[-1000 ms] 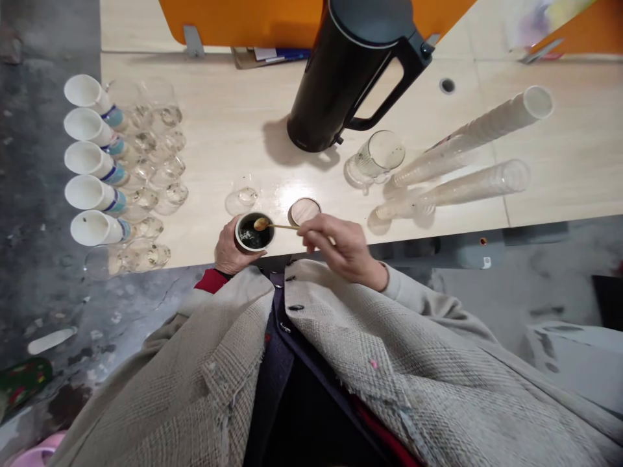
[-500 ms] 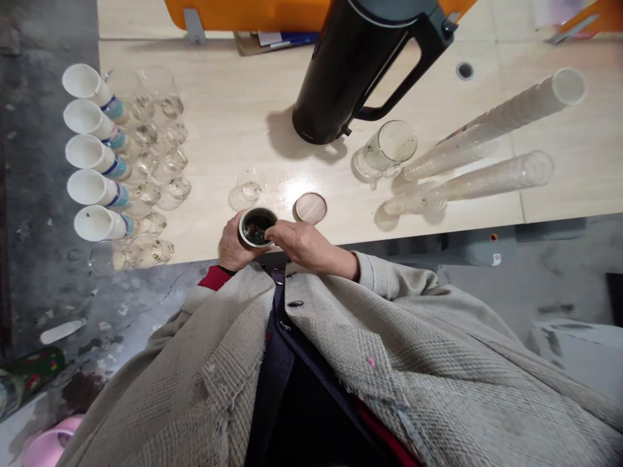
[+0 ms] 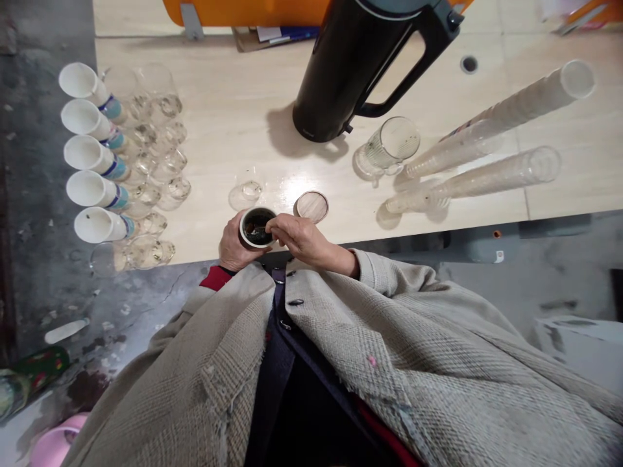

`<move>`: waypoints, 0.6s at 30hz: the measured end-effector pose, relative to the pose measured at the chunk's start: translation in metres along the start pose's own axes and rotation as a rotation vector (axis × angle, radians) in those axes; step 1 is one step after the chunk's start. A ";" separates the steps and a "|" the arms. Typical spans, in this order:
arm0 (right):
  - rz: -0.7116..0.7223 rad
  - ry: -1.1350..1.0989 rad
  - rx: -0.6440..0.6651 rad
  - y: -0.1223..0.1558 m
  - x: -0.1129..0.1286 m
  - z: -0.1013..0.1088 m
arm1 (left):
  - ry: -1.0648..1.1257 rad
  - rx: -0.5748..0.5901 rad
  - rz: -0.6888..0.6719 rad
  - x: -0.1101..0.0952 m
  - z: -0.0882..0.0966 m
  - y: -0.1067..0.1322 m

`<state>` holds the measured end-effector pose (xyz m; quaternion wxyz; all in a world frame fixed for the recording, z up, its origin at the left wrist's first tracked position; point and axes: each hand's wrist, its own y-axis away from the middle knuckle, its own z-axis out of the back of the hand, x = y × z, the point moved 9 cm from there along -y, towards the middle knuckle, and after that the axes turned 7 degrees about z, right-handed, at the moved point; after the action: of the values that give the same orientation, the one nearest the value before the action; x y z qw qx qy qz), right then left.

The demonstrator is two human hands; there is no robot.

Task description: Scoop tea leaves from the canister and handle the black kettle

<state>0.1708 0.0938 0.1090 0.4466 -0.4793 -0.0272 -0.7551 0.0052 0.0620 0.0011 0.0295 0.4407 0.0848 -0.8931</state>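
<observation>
Pale wooden table (image 3: 233,130) above stained grey floor (image 3: 29,285)

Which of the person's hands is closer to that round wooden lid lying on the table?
The right hand; it reaches over the small dark-filled jar, just below the round wooden lid. The left hand grips the jar's far side.

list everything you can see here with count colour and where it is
small jar: 1, white rim, dark contents, table's near edge
round lid: 1, light wood, right of jar
thermos jug: 1, black, table's far middle
glass mug: 1, clear, beside jug
paper cups: 5, white, left edge in a row
clear cups: several, beside paper cups
cup stacks: 2, one whitish, one clear, right
table: 1, pale wood
left hand: holds jar
right hand: fingers over jar
</observation>
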 end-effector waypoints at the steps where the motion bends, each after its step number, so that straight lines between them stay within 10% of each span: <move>1: 0.005 -0.014 -0.011 0.001 0.001 0.002 | -0.002 -0.002 -0.005 -0.001 0.000 0.000; 18: -0.188 -0.388 -0.293 0.037 0.002 0.059 | -0.053 0.016 -0.010 -0.007 0.000 -0.003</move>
<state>0.2376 0.0976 0.1277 0.2868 -0.6701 -0.0473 -0.6830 0.0089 0.0648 0.0068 0.0239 0.4167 0.0791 -0.9053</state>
